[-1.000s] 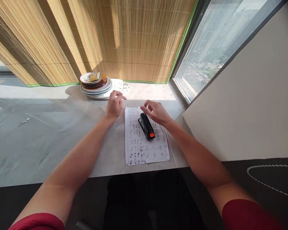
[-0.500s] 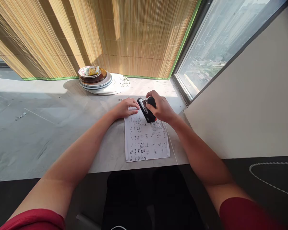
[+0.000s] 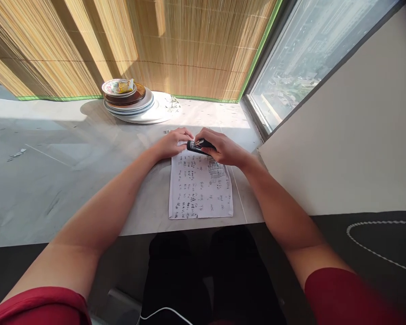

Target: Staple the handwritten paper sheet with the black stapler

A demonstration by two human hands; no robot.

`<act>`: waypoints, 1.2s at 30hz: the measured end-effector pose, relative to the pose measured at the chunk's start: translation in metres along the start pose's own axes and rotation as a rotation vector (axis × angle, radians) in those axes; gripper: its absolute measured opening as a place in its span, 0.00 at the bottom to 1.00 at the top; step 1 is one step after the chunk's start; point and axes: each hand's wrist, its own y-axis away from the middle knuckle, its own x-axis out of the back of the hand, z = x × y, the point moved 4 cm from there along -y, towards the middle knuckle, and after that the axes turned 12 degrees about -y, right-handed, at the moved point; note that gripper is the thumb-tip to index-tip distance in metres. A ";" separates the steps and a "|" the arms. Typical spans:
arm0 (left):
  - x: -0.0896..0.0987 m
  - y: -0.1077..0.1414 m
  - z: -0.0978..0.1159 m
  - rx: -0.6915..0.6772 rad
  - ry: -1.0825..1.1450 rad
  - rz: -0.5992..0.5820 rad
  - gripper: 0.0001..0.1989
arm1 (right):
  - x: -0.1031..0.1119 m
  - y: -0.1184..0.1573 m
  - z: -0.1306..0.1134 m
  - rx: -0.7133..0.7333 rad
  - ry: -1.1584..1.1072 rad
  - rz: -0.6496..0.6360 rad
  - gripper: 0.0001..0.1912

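Note:
Handwritten sheets of paper (image 3: pixel 203 194) lie on the marble-look ledge in front of me; their lower edges show more than one layer. At the top left corner, my left hand (image 3: pixel 172 143) grips the paper between thumb and fingers. A black stapler (image 3: pixel 192 146) with a shiny metal part is in the grasp of my right hand (image 3: pixel 226 149). It lies across the top edge of the paper, its front end pointing left, close to my left fingertips. Whether its jaws have the paper between them cannot be made out.
A stack of plates (image 3: pixel 128 106) with a small yellow wrapper (image 3: pixel 125 86) on top stands behind, by the bamboo blind (image 3: pixel 189 54). To the right are a window (image 3: pixel 291 76) and a white wall (image 3: pixel 352 135). A whitish scrap (image 3: pixel 17 155) lies far left.
My right hand has turned the stapler from a slant to nearly level and brought it to the paper's top edge. My left hand keeps its place at the corner. The view has shifted slightly.

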 end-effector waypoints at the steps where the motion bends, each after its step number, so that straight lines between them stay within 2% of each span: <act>1: 0.001 0.000 0.001 0.004 0.008 0.001 0.16 | 0.000 0.000 0.000 0.020 0.006 -0.008 0.09; 4: 0.003 0.000 0.003 0.017 -0.002 -0.012 0.20 | 0.000 0.000 0.002 0.067 0.025 -0.038 0.10; 8: 0.001 0.001 0.003 0.024 -0.087 -0.083 0.19 | 0.001 0.000 0.005 0.101 0.042 -0.034 0.11; 13: 0.000 0.000 -0.001 0.093 -0.138 -0.040 0.20 | -0.005 -0.001 0.014 0.035 0.065 0.000 0.18; 16: -0.001 -0.001 -0.002 0.103 -0.159 -0.056 0.20 | -0.009 -0.003 0.023 -0.007 0.049 0.001 0.19; 18: -0.001 -0.001 -0.002 0.092 -0.154 -0.063 0.20 | -0.005 -0.002 0.029 0.002 -0.004 0.022 0.20; 21: 0.000 -0.002 -0.002 0.091 -0.125 -0.054 0.21 | 0.013 0.002 0.040 0.041 -0.123 0.093 0.23; 23: 0.000 -0.002 -0.004 0.103 -0.110 -0.035 0.21 | 0.024 0.006 0.050 0.024 -0.188 0.087 0.25; 27: -0.001 -0.003 -0.010 0.125 -0.110 0.019 0.19 | 0.026 0.009 0.065 -0.039 -0.226 -0.033 0.22; 33: -0.001 -0.003 -0.017 0.148 -0.091 0.057 0.14 | 0.023 0.004 0.072 -0.040 -0.222 0.105 0.17; 36: 0.000 -0.003 -0.018 0.165 -0.094 0.074 0.12 | 0.023 0.005 0.075 -0.086 -0.254 0.096 0.17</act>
